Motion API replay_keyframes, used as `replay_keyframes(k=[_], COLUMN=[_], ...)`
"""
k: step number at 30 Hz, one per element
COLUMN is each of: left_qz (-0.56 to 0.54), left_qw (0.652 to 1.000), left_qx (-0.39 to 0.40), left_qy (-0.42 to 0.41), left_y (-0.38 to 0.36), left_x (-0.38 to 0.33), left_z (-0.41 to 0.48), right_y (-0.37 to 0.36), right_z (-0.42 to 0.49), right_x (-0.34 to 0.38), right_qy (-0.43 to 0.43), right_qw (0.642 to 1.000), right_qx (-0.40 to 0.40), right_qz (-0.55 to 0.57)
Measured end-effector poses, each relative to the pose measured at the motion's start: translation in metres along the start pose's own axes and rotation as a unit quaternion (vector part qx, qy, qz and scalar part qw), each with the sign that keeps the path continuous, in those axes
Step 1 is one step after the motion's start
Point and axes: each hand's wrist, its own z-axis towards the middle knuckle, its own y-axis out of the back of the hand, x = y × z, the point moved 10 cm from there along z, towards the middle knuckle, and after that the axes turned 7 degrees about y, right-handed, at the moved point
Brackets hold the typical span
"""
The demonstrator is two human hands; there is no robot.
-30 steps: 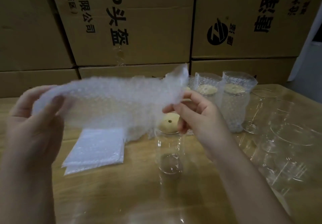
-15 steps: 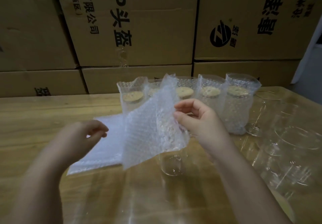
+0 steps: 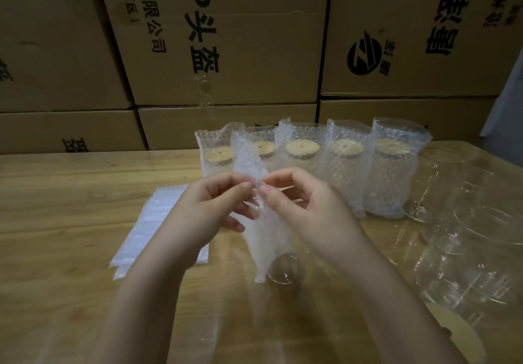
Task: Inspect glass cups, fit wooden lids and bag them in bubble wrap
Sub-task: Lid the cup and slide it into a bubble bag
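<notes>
Our left grip (image 3: pixel 209 208) has rejoined our right grip (image 3: pixel 307 208), both pinching the bubble-wrap bag (image 3: pixel 267 242) at its edge, likely opening it for the glass cup (image 3: pixel 283 274).

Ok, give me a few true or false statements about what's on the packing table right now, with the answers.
1. The left hand and the right hand both pinch one bubble wrap bag. True.
2. Five bagged cups stand in a row at the back. True.
3. The stack of flat bags lies right of the hands. False: it lies to their left.
4. The bagged cups have no lids. False: a wooden lid shows in each.
5. Bare glasses stand at the right. True.
</notes>
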Motion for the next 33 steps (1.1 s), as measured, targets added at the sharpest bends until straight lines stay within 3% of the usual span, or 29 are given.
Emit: replay_keyframes(k=[9, 14, 20, 28, 33], left_qz=[0.034, 0.063, 0.229, 0.274, 0.257], left_qw=[0.999, 0.996, 0.960, 0.942, 0.938], left_qx=[-0.011, -0.005, 0.006, -0.133, -0.206], left_qy=[-0.025, -0.064, -0.162, -0.140, -0.106], left_y=[-0.003, -0.003, -0.019, 0.000, 0.025], left_x=[-0.007, -0.015, -0.032, -0.043, -0.046], left_z=[-0.002, -0.006, -0.020, -0.026, -0.031], right_y=[-0.013, -0.010, -0.016, -0.007, 0.007], right_z=[-0.005, -0.006, -0.004, -0.002, -0.003], right_x=[0.010, 0.006, -0.002, -0.009, -0.011], right_qy=[0.016, -0.003, -0.055, -0.080, -0.067], right_qw=[0.993, 0.997, 0.994, 0.994, 0.997], right_qx=[0.037, 0.027, 0.043, -0.002, -0.033], right_qz=[-0.109, -0.072, 0.083, 0.077, -0.007])
